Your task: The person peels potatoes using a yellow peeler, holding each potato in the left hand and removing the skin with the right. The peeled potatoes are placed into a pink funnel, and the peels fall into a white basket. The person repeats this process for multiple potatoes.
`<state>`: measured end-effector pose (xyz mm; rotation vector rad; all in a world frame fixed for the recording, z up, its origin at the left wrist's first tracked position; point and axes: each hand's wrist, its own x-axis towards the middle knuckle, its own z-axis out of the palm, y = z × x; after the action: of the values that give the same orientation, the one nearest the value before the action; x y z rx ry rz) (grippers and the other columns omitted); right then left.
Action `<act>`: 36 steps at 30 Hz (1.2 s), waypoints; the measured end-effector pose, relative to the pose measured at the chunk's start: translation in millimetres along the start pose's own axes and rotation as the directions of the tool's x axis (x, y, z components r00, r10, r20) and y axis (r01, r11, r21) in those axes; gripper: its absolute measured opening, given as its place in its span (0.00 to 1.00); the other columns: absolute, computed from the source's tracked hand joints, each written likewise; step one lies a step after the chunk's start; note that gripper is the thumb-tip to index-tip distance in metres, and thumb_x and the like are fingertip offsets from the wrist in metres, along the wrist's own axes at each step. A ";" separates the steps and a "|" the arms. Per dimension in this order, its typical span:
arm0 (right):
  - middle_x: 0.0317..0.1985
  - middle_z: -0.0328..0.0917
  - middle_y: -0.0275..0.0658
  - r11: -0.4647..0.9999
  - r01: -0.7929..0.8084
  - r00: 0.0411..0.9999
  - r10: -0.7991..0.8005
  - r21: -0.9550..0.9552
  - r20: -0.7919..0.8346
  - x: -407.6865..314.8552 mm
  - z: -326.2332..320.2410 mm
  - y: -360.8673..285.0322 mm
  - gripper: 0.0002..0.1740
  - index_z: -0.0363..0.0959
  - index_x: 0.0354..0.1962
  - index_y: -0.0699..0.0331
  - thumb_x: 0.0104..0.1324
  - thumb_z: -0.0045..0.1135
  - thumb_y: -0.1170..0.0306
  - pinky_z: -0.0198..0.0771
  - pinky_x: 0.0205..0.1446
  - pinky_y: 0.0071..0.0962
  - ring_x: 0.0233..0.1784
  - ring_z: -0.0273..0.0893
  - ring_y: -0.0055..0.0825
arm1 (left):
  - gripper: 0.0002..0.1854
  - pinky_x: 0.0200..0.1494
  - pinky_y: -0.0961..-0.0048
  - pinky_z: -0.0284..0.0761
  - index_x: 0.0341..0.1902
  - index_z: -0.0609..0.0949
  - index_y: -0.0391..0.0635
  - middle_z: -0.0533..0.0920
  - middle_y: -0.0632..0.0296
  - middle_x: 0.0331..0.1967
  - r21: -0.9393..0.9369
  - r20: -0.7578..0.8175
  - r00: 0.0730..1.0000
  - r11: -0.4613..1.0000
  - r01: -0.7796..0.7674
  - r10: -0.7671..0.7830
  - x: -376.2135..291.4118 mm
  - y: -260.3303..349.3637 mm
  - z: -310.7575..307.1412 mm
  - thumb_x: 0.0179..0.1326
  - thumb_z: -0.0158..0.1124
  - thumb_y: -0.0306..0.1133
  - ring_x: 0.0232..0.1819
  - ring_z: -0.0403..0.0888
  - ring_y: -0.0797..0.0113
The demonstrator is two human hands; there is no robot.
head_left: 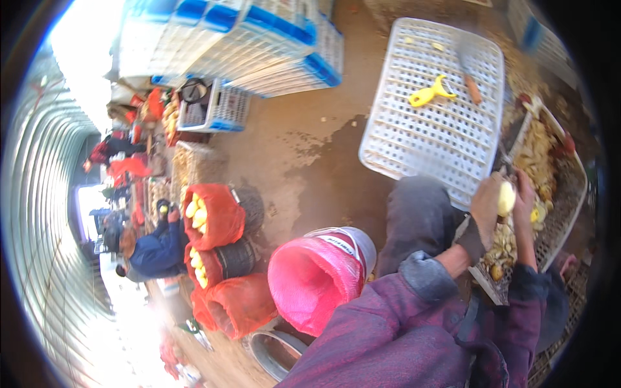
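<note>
A pale peeled potato shows between my two hands, over a crate of peelings. My left hand is closed against one side of it, with a grey band at the wrist. On the potato's other side is my right hand, its fingers bent; whether it grips a tool is hidden. Brownish peelings and some potato pieces lie in the crate below. An upturned white plastic crate stands beside it, bearing a yellow peeler and a knife with a wooden handle.
Near my left knee stands a bucket lined with a pink mesh bag. Red mesh bags of peeled potatoes stand beyond. Blue-and-white crates are stacked farther off. A person in blue sits nearby.
</note>
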<state>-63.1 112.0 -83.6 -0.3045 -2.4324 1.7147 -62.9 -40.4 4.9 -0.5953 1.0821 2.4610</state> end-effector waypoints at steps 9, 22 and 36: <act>0.22 0.62 0.24 0.821 -0.369 0.911 0.413 0.436 -0.007 -46.6 -71.3 -49.8 0.09 0.66 0.38 0.58 0.68 0.50 0.63 0.46 0.18 0.11 0.17 0.53 0.09 | 0.18 0.14 0.80 0.64 0.40 0.76 0.51 0.76 0.68 0.25 -0.114 0.049 0.923 0.916 0.385 -0.382 -2.5 0.8 19.6 0.66 0.47 0.52 0.20 0.72 0.78; 0.28 0.68 0.27 0.791 -0.471 0.868 0.494 0.390 0.046 -89.1 -76.9 -29.2 0.16 0.66 0.48 0.59 0.68 0.51 0.60 0.52 0.20 0.11 0.21 0.61 0.10 | 0.23 0.13 0.77 0.60 0.38 0.75 0.49 0.75 0.66 0.24 0.024 -0.035 0.970 0.970 0.240 -0.239 7.5 -69.4 11.0 0.66 0.44 0.57 0.17 0.70 0.75; 0.28 0.69 0.29 0.580 -0.451 0.877 0.430 0.678 0.216 -93.5 -76.4 -62.8 0.16 0.69 0.43 0.61 0.69 0.49 0.57 0.58 0.21 0.12 0.21 0.63 0.12 | 0.16 0.15 0.83 0.65 0.42 0.76 0.56 0.78 0.71 0.27 0.033 0.042 0.880 0.881 0.472 -0.473 -14.6 -63.5 -20.7 0.64 0.50 0.53 0.22 0.73 0.77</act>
<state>40.6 137.8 0.7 -0.8242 -1.5422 2.7230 -14.2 -18.8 -38.0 -0.6938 0.8228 2.0228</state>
